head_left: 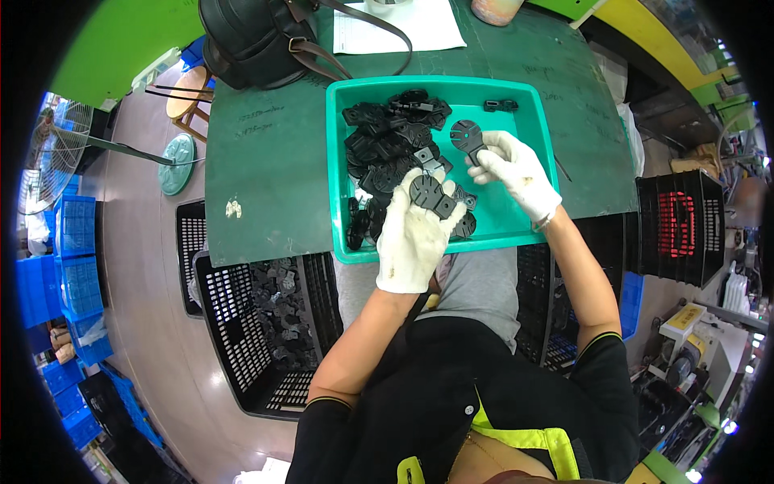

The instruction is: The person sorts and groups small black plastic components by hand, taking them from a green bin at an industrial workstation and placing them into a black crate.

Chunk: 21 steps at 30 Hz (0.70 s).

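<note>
Both my hands wear white gloves and work over a teal plastic tray on a green table. My left hand is closed around a black part with a round disc head and a short flat tab, held near the tray's front. Between the thumb and fingers of my right hand is a similar black disc-headed part, disc pointing up and left. A heap of black parts fills the tray's left side. One small black part lies alone at the far right inside.
A black leather bag and white paper sit on the table's far side. Below the table's left edge stands a black crate with many dark parts. Another black crate is at the right. A fan stands at the left.
</note>
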Each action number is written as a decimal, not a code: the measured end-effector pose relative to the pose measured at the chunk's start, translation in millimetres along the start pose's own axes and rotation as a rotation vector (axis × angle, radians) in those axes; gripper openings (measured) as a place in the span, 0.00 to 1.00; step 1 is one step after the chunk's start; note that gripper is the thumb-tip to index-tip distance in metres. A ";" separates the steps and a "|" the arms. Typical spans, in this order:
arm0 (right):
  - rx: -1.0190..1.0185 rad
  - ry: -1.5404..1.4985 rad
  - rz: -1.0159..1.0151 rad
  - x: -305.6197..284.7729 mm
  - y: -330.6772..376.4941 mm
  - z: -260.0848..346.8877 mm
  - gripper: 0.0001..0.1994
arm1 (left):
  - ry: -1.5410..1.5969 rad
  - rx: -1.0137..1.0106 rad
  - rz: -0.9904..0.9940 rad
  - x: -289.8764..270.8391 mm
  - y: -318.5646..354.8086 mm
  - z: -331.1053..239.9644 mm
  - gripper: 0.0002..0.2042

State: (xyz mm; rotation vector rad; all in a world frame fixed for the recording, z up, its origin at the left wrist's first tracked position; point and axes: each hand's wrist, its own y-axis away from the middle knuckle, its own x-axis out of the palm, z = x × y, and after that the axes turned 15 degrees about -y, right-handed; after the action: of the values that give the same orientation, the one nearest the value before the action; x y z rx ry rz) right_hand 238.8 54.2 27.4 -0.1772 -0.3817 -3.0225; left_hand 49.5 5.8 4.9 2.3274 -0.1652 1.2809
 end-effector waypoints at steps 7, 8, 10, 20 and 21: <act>0.028 -0.154 0.067 50.2 46.4 12.3 0.15 | -0.089 0.014 0.122 1.0 1.4 -2.0 0.28; 0.067 -0.110 0.109 57.9 50.7 11.3 0.12 | -0.090 0.010 0.128 -0.2 3.4 -2.9 0.28; 0.050 0.125 0.125 66.6 53.5 12.5 0.08 | -0.157 0.049 0.071 -3.4 7.5 -4.1 0.27; -0.560 1.691 -0.275 -41.6 -78.2 -27.7 0.10 | 0.094 0.045 0.164 -6.8 -0.1 2.2 0.26; -0.546 1.754 -0.212 -43.0 -81.8 -28.8 0.09 | 0.094 0.050 0.159 -5.7 0.4 1.5 0.26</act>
State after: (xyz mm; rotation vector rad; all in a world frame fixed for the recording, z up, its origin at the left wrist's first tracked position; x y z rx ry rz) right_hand 269.9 129.0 -25.5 2.2219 0.5804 -2.0923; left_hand 47.4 4.1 -0.3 2.3283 -0.2952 1.4843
